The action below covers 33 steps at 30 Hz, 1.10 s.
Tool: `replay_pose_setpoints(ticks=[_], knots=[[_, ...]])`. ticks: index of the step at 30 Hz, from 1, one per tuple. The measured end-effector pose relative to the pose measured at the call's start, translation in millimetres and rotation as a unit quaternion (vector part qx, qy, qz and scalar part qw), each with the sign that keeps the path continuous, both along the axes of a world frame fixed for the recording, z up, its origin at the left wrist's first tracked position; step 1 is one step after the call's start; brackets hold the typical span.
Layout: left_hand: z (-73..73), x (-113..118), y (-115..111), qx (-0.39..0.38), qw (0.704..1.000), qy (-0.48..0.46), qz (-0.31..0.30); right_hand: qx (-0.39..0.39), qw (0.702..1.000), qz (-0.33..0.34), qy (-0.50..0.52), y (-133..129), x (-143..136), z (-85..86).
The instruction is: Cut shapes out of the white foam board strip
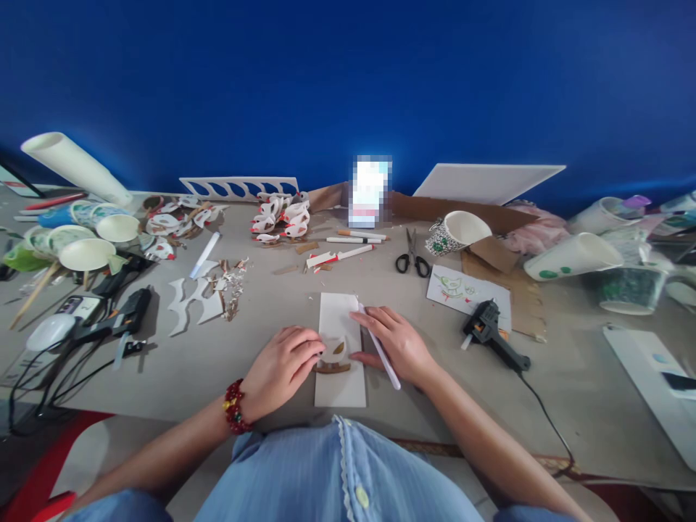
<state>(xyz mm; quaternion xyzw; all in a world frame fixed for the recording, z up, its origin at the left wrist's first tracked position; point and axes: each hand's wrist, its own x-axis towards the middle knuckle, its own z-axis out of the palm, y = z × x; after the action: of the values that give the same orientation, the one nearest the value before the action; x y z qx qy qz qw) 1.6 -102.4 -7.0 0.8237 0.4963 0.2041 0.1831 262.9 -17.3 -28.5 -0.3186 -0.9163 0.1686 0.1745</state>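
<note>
At lower centre of the frame, the left hand (pixel 283 370) presses its fingers together on a small cutout (pixel 333 355) lying on a white strip (pixel 338 312) on the bench (pixel 272 304). The right hand (pixel 396 344) is clamped on a white pen (pixel 387 362). Paper cups (pixel 87 254), insides hidden, lie at left.

You face a deep blue wall (pixel 348 80), brighter toward the right, behind a wide grey table (pixel 283 304); red floor (pixel 38 478) shows lower left.

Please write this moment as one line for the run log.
left hand: pressing cardboard template onto white strip | right hand: holding white pen beside template | nearby: glue gun, scissors
</note>
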Motion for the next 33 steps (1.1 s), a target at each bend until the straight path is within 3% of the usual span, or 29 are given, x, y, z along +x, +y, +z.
replay_pose_setpoints(ticks=[12,17,24,33], knots=[[-0.3,0.5,28.0,-0.023,0.995,0.026,-0.098,0.001,1.000,0.004,-0.008,0.0,-0.4,2.3],[-2.4,1.7,25.6,-0.036,0.995,0.009,-0.089,0.002,1.000,0.002,-0.005,-0.3,-0.6,0.3],[-6.3,6.3,20.4,-0.061,0.997,-0.037,-0.026,0.004,1.000,0.000,-0.010,-0.2,-0.5,-3.5],[-10.4,6.9,16.7,-0.056,0.997,-0.055,-0.028,-0.004,1.000,0.016,-0.003,2.3,1.4,0.4]])
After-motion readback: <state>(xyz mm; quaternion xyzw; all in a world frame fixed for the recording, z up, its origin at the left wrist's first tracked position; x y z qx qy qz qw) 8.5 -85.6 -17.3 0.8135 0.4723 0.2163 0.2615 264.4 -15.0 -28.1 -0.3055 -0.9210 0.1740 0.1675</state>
